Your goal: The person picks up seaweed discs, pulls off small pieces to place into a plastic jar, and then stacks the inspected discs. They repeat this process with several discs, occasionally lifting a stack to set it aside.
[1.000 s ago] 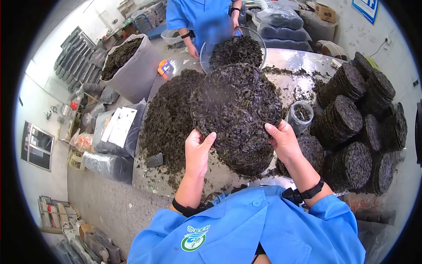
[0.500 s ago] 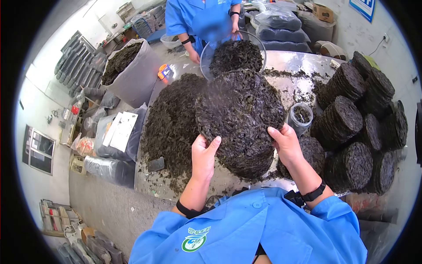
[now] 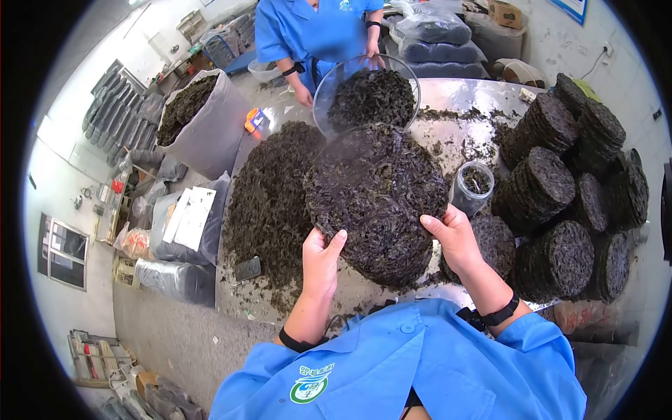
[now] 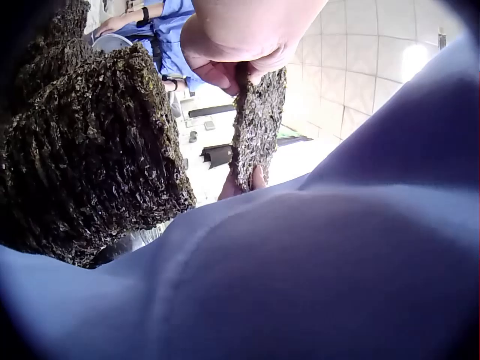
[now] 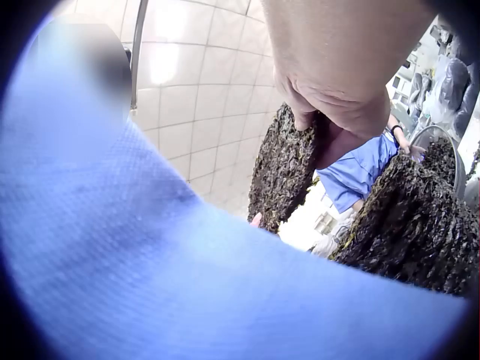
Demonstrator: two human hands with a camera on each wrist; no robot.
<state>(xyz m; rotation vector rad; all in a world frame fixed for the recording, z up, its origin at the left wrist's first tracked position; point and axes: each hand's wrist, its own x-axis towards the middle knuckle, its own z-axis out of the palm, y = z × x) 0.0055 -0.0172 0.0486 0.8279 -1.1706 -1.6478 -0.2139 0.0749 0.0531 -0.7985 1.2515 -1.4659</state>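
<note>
A round, dark dried-seaweed cake is held between my hands over a thick stack of the same cakes. My left hand pinches its near left edge, thumb on the upper face. Opposite, my right hand pinches the near right edge in the same way. From the left wrist view the held cake appears edge-on, apart from the stack's side. The right wrist view shows my thumb and fingers gripping the cake too. Most of the stack is hidden beneath it in the head view.
Loose seaweed is heaped on the metal table at left. A clear jar and several cake stacks stand at right. Across the table, another person has a hand at a clear bowl of seaweed.
The held cake has come lower and nearer to me, covering more of the stack below. Both hands keep their pinch on its edge.
</note>
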